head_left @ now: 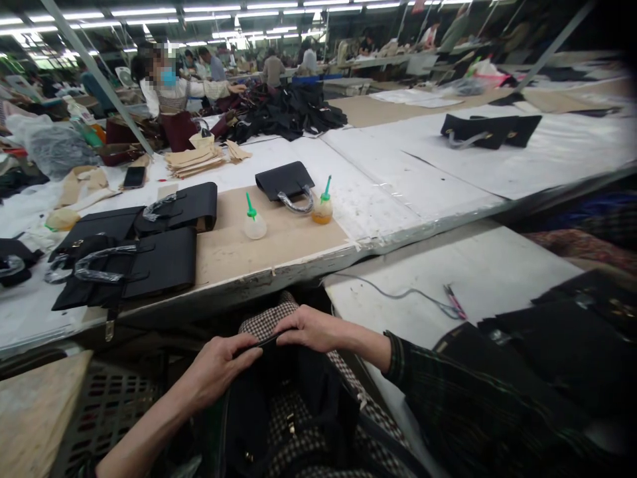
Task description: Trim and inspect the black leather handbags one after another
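Observation:
Low in front of me, a dark bag (243,418) with small gold-coloured metal fittings lies in my lap, over black-and-white checked cloth (266,322). My left hand (216,365) pinches the near rim of the bag between thumb and fingers. Close beside it, my right hand (313,328) grips the same dark edge, fingertips nearly meeting the left ones. Much of the bag's lower part is in shadow, so its full shape cannot be made out.
Black handbags (166,262) with plastic-wrapped handles lie on the left of the long table (368,159). Two green-tipped squeeze bottles (255,227) stand near a black flap piece (285,180). Snips (454,302) and black pieces (542,338) rest at right. A co-worker (172,89) sits across.

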{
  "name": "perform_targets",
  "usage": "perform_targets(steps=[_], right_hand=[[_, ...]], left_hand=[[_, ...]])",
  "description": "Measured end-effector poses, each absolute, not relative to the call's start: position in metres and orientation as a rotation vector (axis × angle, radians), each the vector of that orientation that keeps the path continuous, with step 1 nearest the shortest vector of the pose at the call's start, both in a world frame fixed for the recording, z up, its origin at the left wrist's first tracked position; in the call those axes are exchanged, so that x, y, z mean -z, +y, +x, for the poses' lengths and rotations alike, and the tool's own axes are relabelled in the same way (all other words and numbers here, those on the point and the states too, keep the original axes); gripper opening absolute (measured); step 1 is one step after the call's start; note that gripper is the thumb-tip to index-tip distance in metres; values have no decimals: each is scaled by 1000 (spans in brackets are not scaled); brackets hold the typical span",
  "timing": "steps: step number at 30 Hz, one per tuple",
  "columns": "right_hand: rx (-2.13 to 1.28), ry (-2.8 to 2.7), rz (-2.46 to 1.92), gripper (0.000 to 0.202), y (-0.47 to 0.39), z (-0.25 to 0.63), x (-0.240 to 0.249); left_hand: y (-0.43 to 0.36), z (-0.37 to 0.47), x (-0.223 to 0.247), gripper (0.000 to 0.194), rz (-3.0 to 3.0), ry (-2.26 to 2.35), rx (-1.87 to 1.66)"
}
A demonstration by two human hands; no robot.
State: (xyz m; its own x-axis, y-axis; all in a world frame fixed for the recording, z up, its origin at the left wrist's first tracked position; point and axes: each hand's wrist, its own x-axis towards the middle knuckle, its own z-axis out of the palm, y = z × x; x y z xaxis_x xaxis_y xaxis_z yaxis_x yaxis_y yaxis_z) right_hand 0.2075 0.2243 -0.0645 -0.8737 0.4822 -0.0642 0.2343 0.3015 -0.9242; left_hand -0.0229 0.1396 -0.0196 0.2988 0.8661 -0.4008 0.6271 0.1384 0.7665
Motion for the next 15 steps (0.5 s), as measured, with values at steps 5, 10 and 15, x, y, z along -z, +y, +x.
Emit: perform_targets(steps=[5,10,15], right_hand=[[-1601,-2263,-704,20,221,205,78],[-1789,-2117,-766,22,221,207,86],[-1937,-2055,-732,22,224,208,83]], left_hand=[[137,-18,28,32,1600,1492,-305],[134,-14,39,34,1343,1497,-435],[141,-23,32,33,1110,1239,-393]])
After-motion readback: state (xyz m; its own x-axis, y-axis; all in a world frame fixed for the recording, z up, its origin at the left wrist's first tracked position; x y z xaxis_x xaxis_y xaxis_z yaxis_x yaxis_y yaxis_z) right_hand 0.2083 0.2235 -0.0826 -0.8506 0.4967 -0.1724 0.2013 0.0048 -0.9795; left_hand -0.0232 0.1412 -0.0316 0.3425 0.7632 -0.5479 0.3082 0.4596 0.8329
